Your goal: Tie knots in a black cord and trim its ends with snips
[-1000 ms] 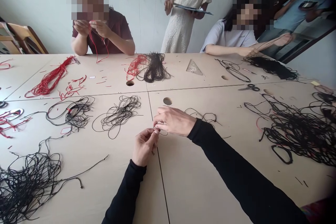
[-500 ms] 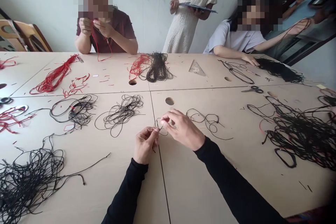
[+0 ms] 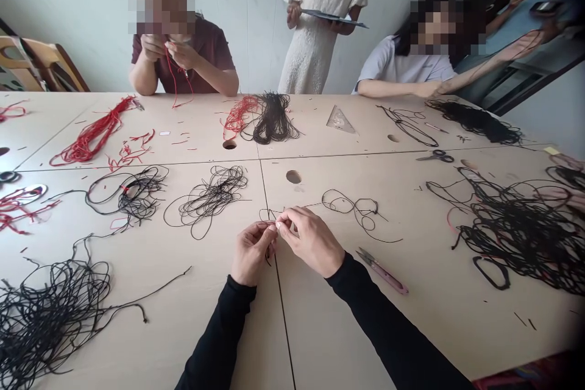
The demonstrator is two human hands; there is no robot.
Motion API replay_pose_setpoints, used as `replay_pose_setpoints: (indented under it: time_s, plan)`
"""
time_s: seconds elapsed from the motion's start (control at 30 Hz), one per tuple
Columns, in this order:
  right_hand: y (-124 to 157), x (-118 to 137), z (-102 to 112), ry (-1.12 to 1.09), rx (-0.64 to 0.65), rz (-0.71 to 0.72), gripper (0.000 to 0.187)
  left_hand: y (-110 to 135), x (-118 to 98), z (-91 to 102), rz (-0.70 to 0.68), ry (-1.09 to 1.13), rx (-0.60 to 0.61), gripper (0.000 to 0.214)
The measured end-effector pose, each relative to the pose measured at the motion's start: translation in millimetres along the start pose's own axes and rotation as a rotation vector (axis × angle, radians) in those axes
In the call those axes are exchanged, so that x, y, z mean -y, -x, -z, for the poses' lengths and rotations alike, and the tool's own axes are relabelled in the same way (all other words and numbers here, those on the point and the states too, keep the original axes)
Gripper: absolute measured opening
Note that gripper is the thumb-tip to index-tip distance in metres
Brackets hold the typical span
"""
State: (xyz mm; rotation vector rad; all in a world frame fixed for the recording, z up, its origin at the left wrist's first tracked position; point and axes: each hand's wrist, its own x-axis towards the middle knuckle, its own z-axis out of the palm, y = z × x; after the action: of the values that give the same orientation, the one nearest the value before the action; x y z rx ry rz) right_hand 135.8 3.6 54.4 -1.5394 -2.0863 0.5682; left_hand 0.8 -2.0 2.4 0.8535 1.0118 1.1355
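My left hand (image 3: 250,251) and my right hand (image 3: 311,239) meet above the seam of the beige table (image 3: 320,317). Both pinch a thin black cord (image 3: 351,206) where their fingertips touch. A small loop of the cord sticks up just beyond the fingers. The rest of it trails right across the table in loose curls. Both arms wear black sleeves. A pink thread snipper (image 3: 382,270) lies on the table just right of my right wrist.
Tangles of black cord lie at the left front (image 3: 46,311), centre left (image 3: 210,195) and right (image 3: 521,225). Red cords (image 3: 91,131) lie far left. Scissors (image 3: 436,156) and a clear triangle ruler (image 3: 339,119) sit further back. Two seated people work cords; another stands behind.
My right hand has drawn back toward me and closed in on the left. The pink snipper, hidden under my arm before, now shows. The cord's loop shifted nearer.
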Motion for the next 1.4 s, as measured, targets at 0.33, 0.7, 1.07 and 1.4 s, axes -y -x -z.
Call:
replay_pose_setpoints:
  time_s: [0.33, 0.7, 1.07, 1.4]
  plan:
    - [4, 5, -1, 0.073, -0.048, 0.019, 0.009, -1, 0, 0.9, -0.009, 0.004, -0.048, 0.033]
    - [-11, 23, -11, 0.063, 0.050, -0.051, 0.009, 3, 5, -4.6, -0.054, -0.133, -0.062, 0.029]
    - [-3, 8, -6, -0.200, -0.072, -0.164, 0.006, 0, 9, -0.8, -0.004, -0.052, -0.061, 0.037]
    - [4, -4, -11, -0.437, -0.092, -0.282, 0.033, 1, 4, 0.3, -0.008, 0.151, -0.082, 0.030]
